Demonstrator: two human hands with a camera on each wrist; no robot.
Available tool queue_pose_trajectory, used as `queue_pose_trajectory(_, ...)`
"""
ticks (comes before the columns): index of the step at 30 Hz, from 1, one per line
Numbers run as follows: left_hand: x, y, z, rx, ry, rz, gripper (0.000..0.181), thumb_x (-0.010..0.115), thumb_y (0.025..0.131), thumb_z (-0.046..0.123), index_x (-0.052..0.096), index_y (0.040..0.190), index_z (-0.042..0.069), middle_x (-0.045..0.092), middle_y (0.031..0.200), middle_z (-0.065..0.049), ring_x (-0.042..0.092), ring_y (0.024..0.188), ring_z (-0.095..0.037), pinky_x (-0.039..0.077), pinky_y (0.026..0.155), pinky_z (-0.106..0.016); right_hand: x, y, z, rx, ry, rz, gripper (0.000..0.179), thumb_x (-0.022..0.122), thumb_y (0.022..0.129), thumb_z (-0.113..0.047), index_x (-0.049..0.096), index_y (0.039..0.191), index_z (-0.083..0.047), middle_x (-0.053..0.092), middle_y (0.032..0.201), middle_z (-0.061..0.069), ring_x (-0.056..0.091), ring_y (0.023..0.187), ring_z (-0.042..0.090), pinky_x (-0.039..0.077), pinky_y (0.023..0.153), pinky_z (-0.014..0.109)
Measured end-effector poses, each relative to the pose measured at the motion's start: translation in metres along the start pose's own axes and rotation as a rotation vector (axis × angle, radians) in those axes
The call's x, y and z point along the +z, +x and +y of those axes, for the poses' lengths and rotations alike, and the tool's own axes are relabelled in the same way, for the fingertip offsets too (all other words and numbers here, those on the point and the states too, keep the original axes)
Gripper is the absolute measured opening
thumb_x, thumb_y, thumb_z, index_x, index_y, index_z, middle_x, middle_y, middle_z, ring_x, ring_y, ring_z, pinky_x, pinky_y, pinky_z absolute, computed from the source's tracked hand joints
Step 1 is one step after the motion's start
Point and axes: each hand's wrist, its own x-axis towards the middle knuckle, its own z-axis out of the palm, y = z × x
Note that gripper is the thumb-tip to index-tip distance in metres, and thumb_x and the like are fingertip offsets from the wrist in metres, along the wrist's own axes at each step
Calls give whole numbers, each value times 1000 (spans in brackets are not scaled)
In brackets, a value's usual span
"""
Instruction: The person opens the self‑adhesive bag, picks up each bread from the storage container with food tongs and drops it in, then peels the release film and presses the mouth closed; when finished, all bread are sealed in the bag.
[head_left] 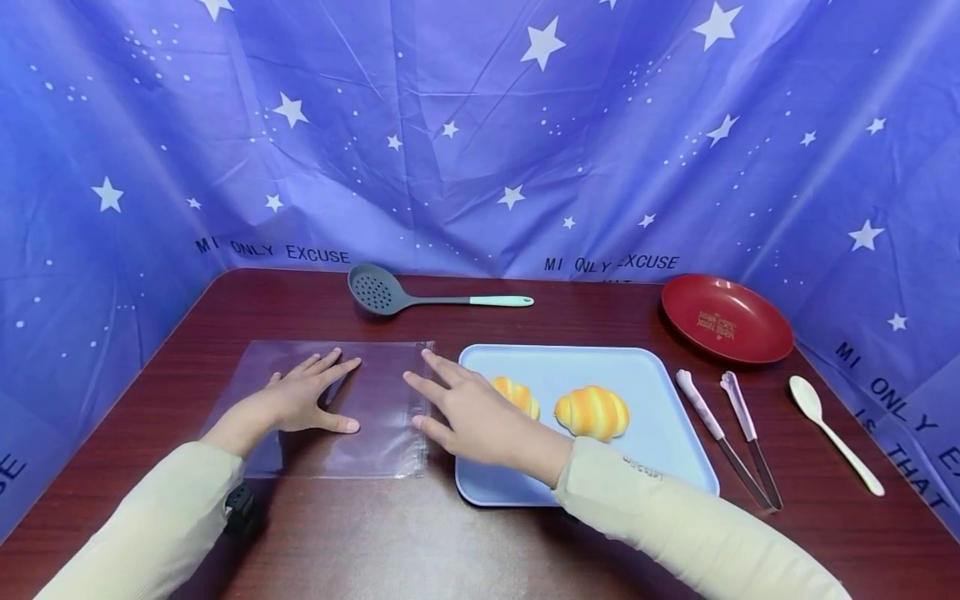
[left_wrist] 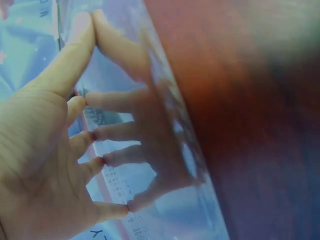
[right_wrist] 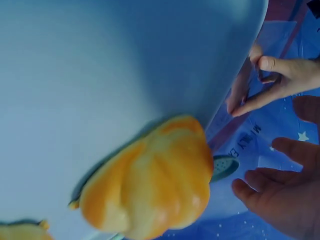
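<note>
A clear plastic bag (head_left: 382, 392) lies flat on the table's left half. My left hand (head_left: 303, 400) rests on it with fingers spread; in the left wrist view the fingertips meet their own reflections on the shiny film (left_wrist: 150, 125). My right hand (head_left: 480, 417) reaches leftward over a light blue tray (head_left: 660, 442), its fingers extended above the bag's right edge. Two croissant-shaped bread rolls sit on the tray. One roll (head_left: 592, 412) shows whole, while the other roll (head_left: 517, 393) is partly hidden behind the right hand. Neither hand grips anything.
Behind the bag lies a grey skimmer (head_left: 378, 290) with a pale green handle. To the tray's right are metal tongs (head_left: 738, 450) with pinkish handles, a cream spoon (head_left: 836, 433) and a red oval plate (head_left: 727, 321). A blue star-print curtain (head_left: 450, 167) surrounds the table.
</note>
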Motion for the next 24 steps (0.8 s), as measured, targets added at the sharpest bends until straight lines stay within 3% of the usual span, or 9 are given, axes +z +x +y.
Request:
queue_pose_trajectory(5, -4, 3, 0, -53, -26, -43, 110, 80, 78, 61, 28, 161, 13, 11, 166, -27, 8, 149, -53, 9, 99, -88, 8, 9, -7, 55, -65, -85, 60, 59, 103, -36, 44, 154, -8, 31, 161, 26, 35, 147, 35, 36, 115, 50)
queue_pose_trajectory(17, -5, 3, 1, -94, -44, -54, 110, 82, 78, 58, 25, 161, 15, 9, 167, -24, 6, 150, -51, 9, 95, -91, 18, 32, -18, 246, -217, -321, 70, 54, 102, -52, 34, 160, -17, 31, 164, 12, 30, 151, 26, 29, 119, 47)
queue_pose_trajectory(24, -6, 3, 3, -92, -50, -50, 109, 82, 78, 57, 26, 161, 15, 10, 167, -24, 6, 150, -51, 9, 95, -91, 25, 40, -18, 301, -273, -326, 70, 56, 101, -52, 39, 157, -13, 38, 161, 10, 36, 148, 23, 33, 117, 45)
